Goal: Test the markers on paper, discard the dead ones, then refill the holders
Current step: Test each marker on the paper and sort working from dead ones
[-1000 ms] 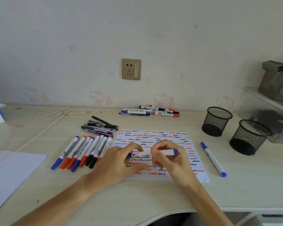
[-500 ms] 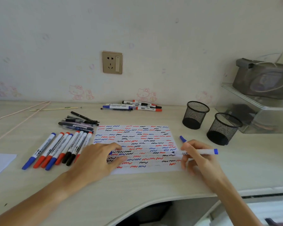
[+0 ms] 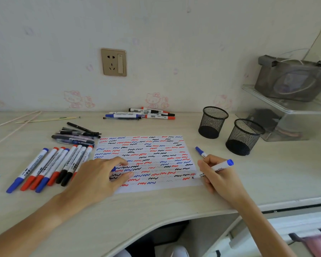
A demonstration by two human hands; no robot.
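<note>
1. Head view, right side: the right hand [image 3: 218, 175] has its grip grasping a blue marker [image 3: 214, 168], fingers curled round the smooth white barrel, uncapped tip down at the right edge of the paper [image 3: 148, 160]. The slant looks like a writing hold, probably set for a test squiggle.
2. The left hand [image 3: 102, 178] lies on the paper's lower left part, likely pinning the thin sheet so it does not slide. A bit of blue, apparently the marker's cap [image 3: 113, 169], peeks out between thumb and forefinger, so this grip seems to be pinching it.
3. The paper is flat and white, packed with short wavy red, blue and black strokes; little bare space is left near the bottom edge.
4. A row of markers [image 3: 50, 167] with blue, red and black caps lies side by side just left of the paper, probably sorted. Dark pens [image 3: 76, 136] sit behind them, and another bunch of markers [image 3: 141, 114] lies near the wall.
5. A second blue marker [image 3: 200, 152] lies on the tabletop [image 3: 156, 206] just behind the right hand.
6. Two round black wire-mesh holders [image 3: 228, 129] stand upright to the right, apparently empty, awaiting refill.
</note>
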